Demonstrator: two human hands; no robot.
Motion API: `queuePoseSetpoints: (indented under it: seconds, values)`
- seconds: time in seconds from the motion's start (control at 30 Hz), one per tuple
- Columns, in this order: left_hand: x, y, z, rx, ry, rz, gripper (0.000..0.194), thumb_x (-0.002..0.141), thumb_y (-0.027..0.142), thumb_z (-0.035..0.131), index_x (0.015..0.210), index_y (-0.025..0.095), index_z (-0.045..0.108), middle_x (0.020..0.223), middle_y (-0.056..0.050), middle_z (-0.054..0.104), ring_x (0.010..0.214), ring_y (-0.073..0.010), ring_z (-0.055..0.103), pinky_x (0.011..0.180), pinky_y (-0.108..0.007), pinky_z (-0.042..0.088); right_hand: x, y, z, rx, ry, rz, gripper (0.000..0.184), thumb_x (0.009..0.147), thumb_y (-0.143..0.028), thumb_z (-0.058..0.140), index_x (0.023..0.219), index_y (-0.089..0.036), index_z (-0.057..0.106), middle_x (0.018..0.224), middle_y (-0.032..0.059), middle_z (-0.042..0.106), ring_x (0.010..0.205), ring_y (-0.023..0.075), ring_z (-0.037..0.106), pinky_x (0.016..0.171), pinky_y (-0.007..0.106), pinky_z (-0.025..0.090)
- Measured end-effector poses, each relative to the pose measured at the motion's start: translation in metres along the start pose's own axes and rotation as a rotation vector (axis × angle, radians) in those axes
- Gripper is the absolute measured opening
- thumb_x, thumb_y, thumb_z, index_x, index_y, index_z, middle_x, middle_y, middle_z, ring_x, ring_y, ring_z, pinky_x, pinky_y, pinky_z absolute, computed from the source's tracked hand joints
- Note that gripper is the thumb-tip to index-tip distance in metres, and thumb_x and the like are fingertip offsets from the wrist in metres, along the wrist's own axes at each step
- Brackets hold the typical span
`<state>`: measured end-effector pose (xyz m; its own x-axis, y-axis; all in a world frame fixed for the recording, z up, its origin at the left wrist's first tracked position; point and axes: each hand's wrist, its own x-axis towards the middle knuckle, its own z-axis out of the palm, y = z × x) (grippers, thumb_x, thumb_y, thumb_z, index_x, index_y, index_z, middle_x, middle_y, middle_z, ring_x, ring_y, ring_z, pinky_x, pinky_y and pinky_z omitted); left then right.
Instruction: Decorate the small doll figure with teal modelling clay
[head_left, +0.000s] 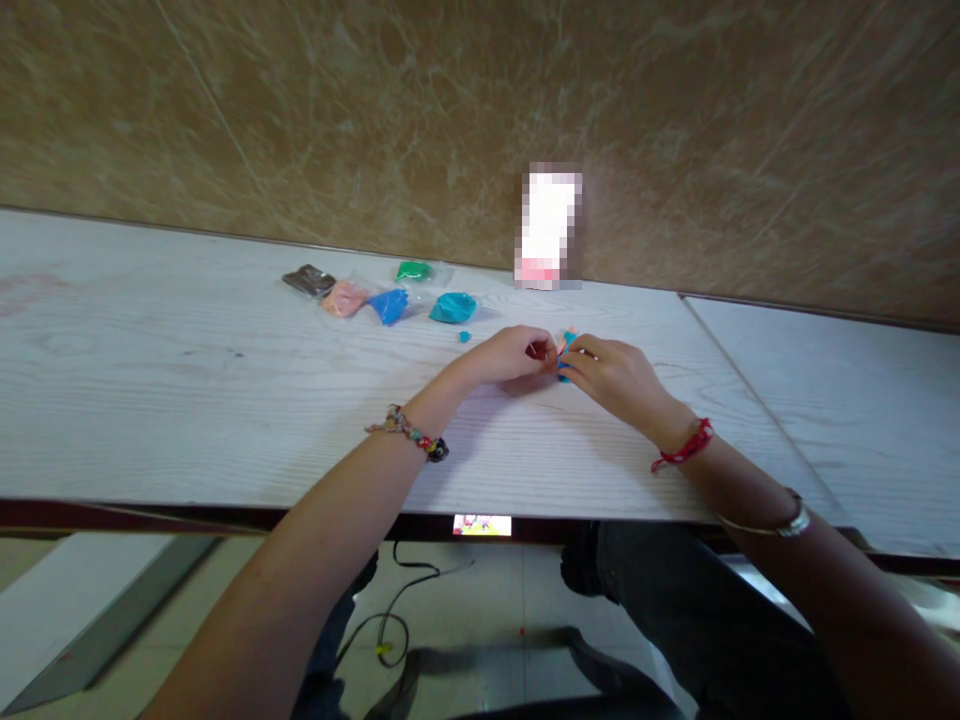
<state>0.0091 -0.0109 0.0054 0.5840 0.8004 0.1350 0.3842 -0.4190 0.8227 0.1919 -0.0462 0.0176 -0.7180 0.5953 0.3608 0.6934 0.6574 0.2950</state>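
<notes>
A small modelling-clay figure [568,338] in blue, teal and peach is on the white table, partly covered by my fingers. My right hand [622,378] has its fingers and thumb closed on the figure from the right. From the left, my left hand [517,355] is curled with thumb and fingertips pinched together, right up against the figure. What the left fingertips hold, if anything, is too small to make out. A loose teal bit of clay [465,337] lies left of my left hand.
Behind the hands lie clear packets of clay: teal [453,308], blue [388,306], peach [346,298], green [413,271] and dark brown [308,281]. A blurred-out bright phone-shaped object [551,225] leans on the marbled wall. The table's front edge runs below my forearms.
</notes>
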Motion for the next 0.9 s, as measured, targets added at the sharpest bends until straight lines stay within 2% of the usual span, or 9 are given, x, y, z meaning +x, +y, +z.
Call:
queuePoseSetpoints:
  seconds: [0.13, 0.33, 0.67, 0.9]
  values:
    - [0.0006, 0.0006, 0.0027, 0.003, 0.005, 0.002, 0.003, 0.074, 0.011, 0.057, 0.072, 0.013, 0.059, 0.066, 0.002, 0.056, 0.061, -0.0078, 0.046, 0.062, -0.022, 0.036, 0.0003, 0.0002, 0.0005, 0.013, 0.047, 0.037, 0.017, 0.087, -0.021, 0.052, 0.084, -0.013, 0.067, 0.087, 0.0088, 0.066, 0.071, 0.0149, 0.057, 0.061, 0.026, 0.039]
    - [-0.0007, 0.0064, 0.0018, -0.054, 0.019, -0.03, 0.01, 0.077, 0.014, 0.056, 0.068, 0.012, 0.058, 0.061, 0.003, 0.054, 0.06, -0.0079, 0.045, 0.062, -0.023, 0.037, -0.0001, -0.0006, 0.002, -0.016, 0.098, 0.086, 0.021, 0.087, -0.025, 0.052, 0.078, -0.013, 0.067, 0.076, 0.0083, 0.063, 0.065, 0.0154, 0.055, 0.057, 0.026, 0.037]
    - [0.0036, -0.0005, 0.0045, -0.098, 0.042, -0.034, 0.009, 0.075, 0.008, 0.055, 0.067, 0.012, 0.057, 0.064, 0.002, 0.055, 0.062, -0.0084, 0.048, 0.062, -0.022, 0.037, -0.0015, -0.0054, 0.0041, 0.042, 0.085, 0.179, 0.019, 0.087, -0.023, 0.053, 0.086, -0.014, 0.07, 0.086, 0.0086, 0.067, 0.068, 0.0154, 0.058, 0.059, 0.026, 0.04]
    - [0.0005, 0.0076, 0.004, -0.128, 0.029, -0.042, 0.011, 0.075, 0.006, 0.054, 0.066, 0.012, 0.056, 0.061, 0.004, 0.053, 0.059, -0.0073, 0.046, 0.063, -0.022, 0.037, -0.0011, -0.0073, 0.0028, 0.137, 0.064, 0.222, 0.018, 0.085, -0.025, 0.055, 0.089, -0.016, 0.07, 0.088, 0.0077, 0.067, 0.074, 0.0168, 0.061, 0.063, 0.027, 0.043]
